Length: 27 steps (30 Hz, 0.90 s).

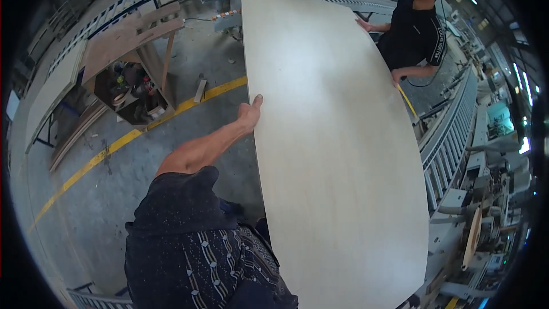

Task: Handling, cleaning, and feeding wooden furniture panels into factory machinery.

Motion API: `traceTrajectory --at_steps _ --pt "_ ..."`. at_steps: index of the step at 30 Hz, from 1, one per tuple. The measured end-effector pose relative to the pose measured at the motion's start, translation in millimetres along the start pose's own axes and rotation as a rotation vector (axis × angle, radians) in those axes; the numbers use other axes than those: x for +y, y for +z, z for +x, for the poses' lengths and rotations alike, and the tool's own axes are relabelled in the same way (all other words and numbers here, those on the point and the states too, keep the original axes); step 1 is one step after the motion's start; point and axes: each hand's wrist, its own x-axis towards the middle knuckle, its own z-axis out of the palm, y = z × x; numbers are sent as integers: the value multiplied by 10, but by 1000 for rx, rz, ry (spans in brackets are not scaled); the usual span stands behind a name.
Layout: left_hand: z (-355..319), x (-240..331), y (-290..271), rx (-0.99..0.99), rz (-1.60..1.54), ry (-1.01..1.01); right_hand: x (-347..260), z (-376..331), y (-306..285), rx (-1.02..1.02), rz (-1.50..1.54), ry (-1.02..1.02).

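A large pale wooden panel (337, 154) with a smooth face spans the middle of the head view, from the far conveyor down to the lower edge. My left hand (249, 115) grips its left edge, thumb on the top face and fingers mostly hidden at the edge. My right hand does not show. Across the panel, a person in a black short-sleeved shirt (409, 37) and dark cap stands at the far right. One of that person's hands (365, 25) touches the far right edge, and the other (397, 75) is against the right edge nearer to me.
At the left, a wooden cabinet-like box (128, 88) holds assorted items. A yellow floor line (108, 150) crosses the grey floor. Roller conveyors run at the far side and along the right (452, 137). A small wood offcut (200, 90) lies on the floor.
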Motion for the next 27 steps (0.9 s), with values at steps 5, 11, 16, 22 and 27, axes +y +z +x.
traceTrajectory --at_steps 5,11,16,22,27 --pt "570 -169 -574 -1 127 73 1266 -830 18 -1 26 32" --pt "534 -17 -1230 -140 -101 88 2661 -1532 235 -16 62 93" --pt "-227 -238 -1741 -241 -20 92 3520 -1923 345 -85 39 34" --pt "-1375 -866 -2756 -457 47 -45 4389 -2574 473 -156 34 -42" --pt "-2559 -1343 -3795 -631 27 -126 5217 -3368 591 -181 55 -77"
